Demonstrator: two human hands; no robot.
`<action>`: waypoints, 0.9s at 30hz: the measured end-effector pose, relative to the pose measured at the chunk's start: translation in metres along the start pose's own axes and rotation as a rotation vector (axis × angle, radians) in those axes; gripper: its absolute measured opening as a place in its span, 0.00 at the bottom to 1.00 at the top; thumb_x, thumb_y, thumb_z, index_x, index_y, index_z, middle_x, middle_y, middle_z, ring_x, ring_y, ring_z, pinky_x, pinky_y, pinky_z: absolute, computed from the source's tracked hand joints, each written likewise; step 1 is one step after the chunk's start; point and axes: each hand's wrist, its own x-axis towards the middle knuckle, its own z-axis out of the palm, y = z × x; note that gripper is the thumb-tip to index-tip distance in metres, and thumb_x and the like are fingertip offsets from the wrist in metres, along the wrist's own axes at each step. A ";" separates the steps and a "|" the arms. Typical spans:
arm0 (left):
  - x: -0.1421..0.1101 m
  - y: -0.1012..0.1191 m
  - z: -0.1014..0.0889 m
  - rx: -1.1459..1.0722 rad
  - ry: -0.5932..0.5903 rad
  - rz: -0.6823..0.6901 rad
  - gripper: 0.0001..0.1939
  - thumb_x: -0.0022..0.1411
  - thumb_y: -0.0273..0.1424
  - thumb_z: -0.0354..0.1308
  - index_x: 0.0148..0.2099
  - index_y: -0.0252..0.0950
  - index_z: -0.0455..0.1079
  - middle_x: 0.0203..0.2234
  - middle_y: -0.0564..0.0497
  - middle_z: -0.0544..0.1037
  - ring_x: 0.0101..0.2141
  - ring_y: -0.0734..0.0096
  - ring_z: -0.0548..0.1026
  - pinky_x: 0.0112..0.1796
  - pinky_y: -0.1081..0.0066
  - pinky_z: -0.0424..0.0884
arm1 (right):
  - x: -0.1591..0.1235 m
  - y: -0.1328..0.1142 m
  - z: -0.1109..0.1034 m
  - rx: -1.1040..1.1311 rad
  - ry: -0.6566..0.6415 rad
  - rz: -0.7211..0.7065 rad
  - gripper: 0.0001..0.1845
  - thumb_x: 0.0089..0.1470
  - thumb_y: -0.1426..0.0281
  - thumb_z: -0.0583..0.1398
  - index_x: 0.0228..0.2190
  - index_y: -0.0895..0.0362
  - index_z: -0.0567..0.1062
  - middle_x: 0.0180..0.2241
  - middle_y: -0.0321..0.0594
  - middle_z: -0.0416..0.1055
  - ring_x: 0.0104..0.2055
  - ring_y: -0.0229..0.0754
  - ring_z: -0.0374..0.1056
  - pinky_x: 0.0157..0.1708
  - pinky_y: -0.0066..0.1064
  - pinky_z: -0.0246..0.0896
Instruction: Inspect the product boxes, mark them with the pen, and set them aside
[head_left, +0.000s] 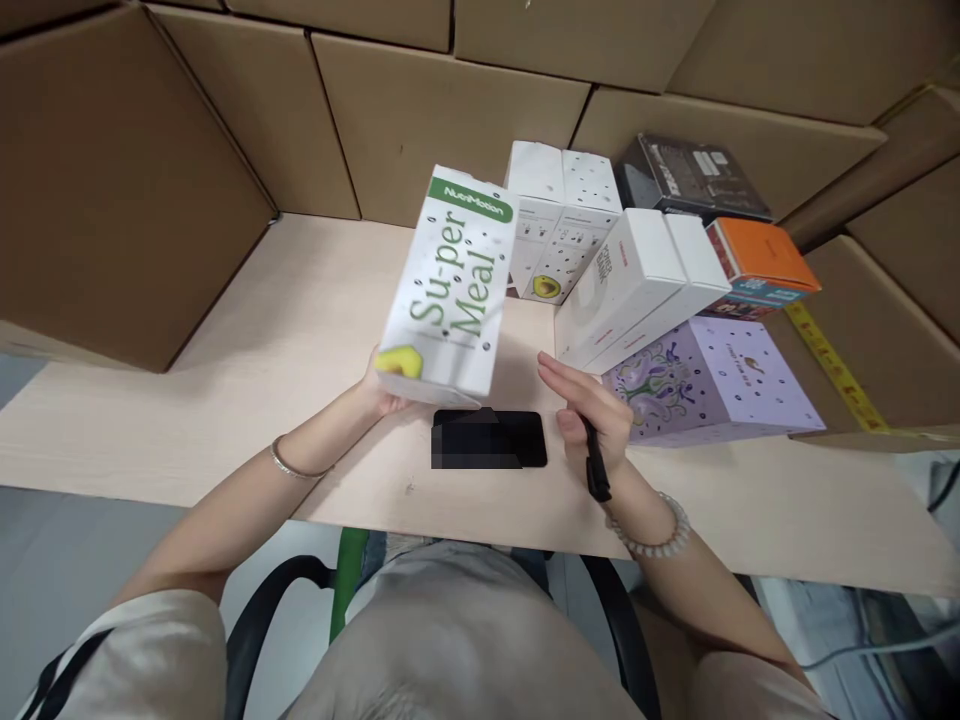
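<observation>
My left hand (379,392) grips the lower end of a tall white box (450,285) printed with green lettering and an avocado, holding it tilted above the table. My right hand (589,410) hovers beside it with fingers stretched toward the box, while a black pen (596,465) is tucked between thumb and palm. A black phone (491,440) lies flat on the pale wooden table (225,400) right below the box, between both hands.
Behind the right hand stand another white avocado box (559,225), a white box with red print (645,280) leaning on a lilac box (712,385), an orange box (761,262) and a black box (694,178). Big cardboard cartons (127,180) wall the table. A yellow tape measure (836,365) lies at right.
</observation>
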 end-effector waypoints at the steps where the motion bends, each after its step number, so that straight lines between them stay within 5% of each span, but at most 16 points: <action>1: -0.002 0.000 -0.001 -0.039 -0.007 -0.051 0.29 0.66 0.59 0.59 0.49 0.39 0.82 0.40 0.40 0.88 0.35 0.49 0.87 0.38 0.47 0.86 | 0.000 -0.001 0.001 0.003 -0.013 0.000 0.22 0.73 0.60 0.59 0.61 0.45 0.83 0.60 0.42 0.83 0.58 0.53 0.84 0.54 0.46 0.85; 5: -0.006 0.006 0.002 -0.239 -0.002 -0.222 0.26 0.66 0.56 0.58 0.47 0.39 0.80 0.42 0.39 0.87 0.35 0.50 0.85 0.43 0.42 0.84 | 0.000 -0.003 0.004 -0.002 -0.067 0.016 0.20 0.72 0.61 0.59 0.59 0.45 0.85 0.59 0.41 0.84 0.57 0.51 0.84 0.57 0.45 0.84; 10: -0.007 0.012 0.004 -0.293 0.066 -0.238 0.21 0.67 0.52 0.58 0.47 0.41 0.79 0.41 0.42 0.84 0.33 0.58 0.81 0.43 0.46 0.83 | 0.001 -0.003 0.006 0.030 -0.080 -0.046 0.24 0.70 0.71 0.61 0.63 0.44 0.81 0.59 0.39 0.83 0.57 0.48 0.84 0.54 0.40 0.85; 19: 0.000 0.016 -0.010 -0.144 -0.171 -0.330 0.27 0.51 0.56 0.70 0.43 0.42 0.74 0.37 0.45 0.82 0.24 0.68 0.72 0.25 0.56 0.78 | 0.002 -0.006 0.008 0.026 -0.119 -0.053 0.25 0.68 0.74 0.63 0.62 0.45 0.82 0.59 0.42 0.84 0.53 0.49 0.86 0.49 0.40 0.87; 23: -0.002 0.018 -0.006 -0.137 -0.163 -0.314 0.28 0.51 0.57 0.70 0.44 0.42 0.75 0.38 0.45 0.84 0.25 0.66 0.74 0.26 0.56 0.80 | 0.001 -0.008 0.011 -0.002 -0.036 -0.011 0.26 0.69 0.77 0.61 0.62 0.45 0.81 0.57 0.44 0.85 0.52 0.48 0.86 0.52 0.42 0.86; 27: -0.004 0.013 -0.004 -0.241 -0.059 -0.232 0.25 0.58 0.56 0.65 0.46 0.41 0.76 0.42 0.43 0.85 0.30 0.58 0.81 0.35 0.50 0.84 | -0.001 -0.002 0.012 0.011 0.093 0.117 0.19 0.73 0.68 0.58 0.59 0.45 0.82 0.57 0.44 0.82 0.38 0.43 0.83 0.49 0.47 0.84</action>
